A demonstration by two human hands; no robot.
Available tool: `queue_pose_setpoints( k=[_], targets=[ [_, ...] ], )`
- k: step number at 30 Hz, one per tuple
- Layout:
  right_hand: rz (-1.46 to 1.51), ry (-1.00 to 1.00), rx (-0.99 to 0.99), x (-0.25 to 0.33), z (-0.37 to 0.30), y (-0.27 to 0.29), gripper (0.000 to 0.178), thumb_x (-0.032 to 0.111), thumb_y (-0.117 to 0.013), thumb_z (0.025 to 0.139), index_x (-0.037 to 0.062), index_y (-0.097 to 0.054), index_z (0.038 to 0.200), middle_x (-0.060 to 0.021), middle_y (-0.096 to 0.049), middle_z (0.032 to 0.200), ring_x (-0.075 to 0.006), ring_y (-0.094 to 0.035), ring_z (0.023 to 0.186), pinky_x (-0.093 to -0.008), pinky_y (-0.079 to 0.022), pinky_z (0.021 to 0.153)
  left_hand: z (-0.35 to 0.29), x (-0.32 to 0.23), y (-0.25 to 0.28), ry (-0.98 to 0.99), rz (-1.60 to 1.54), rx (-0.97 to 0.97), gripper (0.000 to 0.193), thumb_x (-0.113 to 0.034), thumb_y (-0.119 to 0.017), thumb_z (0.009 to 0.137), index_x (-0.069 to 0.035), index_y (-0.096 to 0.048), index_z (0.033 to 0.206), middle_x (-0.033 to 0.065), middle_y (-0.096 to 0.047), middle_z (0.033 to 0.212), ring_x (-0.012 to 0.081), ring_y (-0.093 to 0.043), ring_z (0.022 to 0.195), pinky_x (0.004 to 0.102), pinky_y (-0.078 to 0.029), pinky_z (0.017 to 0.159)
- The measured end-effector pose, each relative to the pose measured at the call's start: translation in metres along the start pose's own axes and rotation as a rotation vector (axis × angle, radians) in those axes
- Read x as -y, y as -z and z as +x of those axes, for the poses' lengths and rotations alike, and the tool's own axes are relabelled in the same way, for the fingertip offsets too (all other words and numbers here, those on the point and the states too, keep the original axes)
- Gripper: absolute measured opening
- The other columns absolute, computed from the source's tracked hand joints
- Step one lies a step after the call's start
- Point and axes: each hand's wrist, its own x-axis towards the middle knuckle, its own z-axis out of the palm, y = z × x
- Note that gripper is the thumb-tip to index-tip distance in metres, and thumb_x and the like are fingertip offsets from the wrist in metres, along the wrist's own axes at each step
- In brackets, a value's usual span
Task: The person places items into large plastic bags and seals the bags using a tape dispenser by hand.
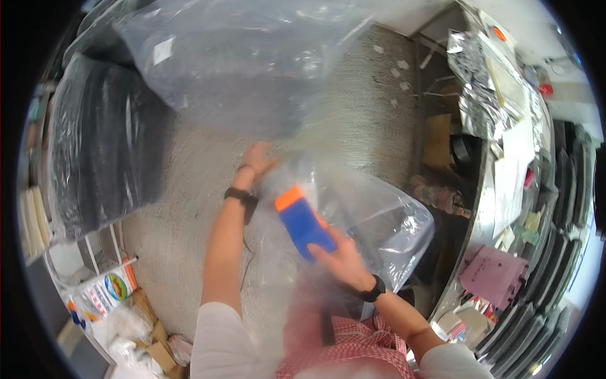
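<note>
My right hand (pixel 341 258) is closed around a blue block-shaped tool with an orange end (pixel 306 227), its orange end tilted up and to the left. Under and around it spreads a large clear plastic bag (pixel 404 234), crumpled and shiny on its right side. My left hand (pixel 257 159) is stretched forward by the far left edge of this bag. Its fingers are blurred, so I cannot tell whether they grip the plastic. Each wrist wears a black band.
A big plastic-wrapped bundle (pixel 233 69) lies ahead on the floor, and a dark wrapped stack (pixel 104 145) stands at the left. Along the right runs a cluttered table (pixel 467 252) with foil and papers. A cardboard box (pixel 161 354) sits at the lower left.
</note>
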Motion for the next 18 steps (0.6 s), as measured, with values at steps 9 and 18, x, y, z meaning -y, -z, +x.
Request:
queue_pose_setpoints(
  k=[9, 18],
  targets=[
    [-0.019, -0.011, 0.008, -0.018, 0.053, 0.038, 0.056, 0.049, -0.058, 0.083, -0.0003, -0.061, 0.109, -0.0187, -0.066, 0.086, -0.0300, -0.065, 0.079, -0.0383, -0.049, 0.072, -0.165, -0.106, 0.075, 0.060, 0.522, 0.262, 0.054, -0.052, -0.046, 0.087, -0.002, -0.066, 0.093, 0.0232, -0.064, 0.098, 0.0405, -0.062, 0.088, 0.0480, -0.048, 0.078],
    [-0.223, 0.122, -0.087, 0.016, 0.091, 0.008, 0.056, 0.052, -0.055, 0.082, 0.0039, -0.059, 0.110, -0.0218, -0.066, 0.085, -0.0373, -0.064, 0.081, -0.0445, -0.050, 0.073, -0.309, -0.218, -0.090, -0.439, -0.163, 0.613, 0.049, -0.039, -0.055, 0.086, -0.002, -0.055, 0.119, 0.0213, -0.058, 0.117, 0.0330, -0.054, 0.111, 0.0404, -0.042, 0.094]
  ],
)
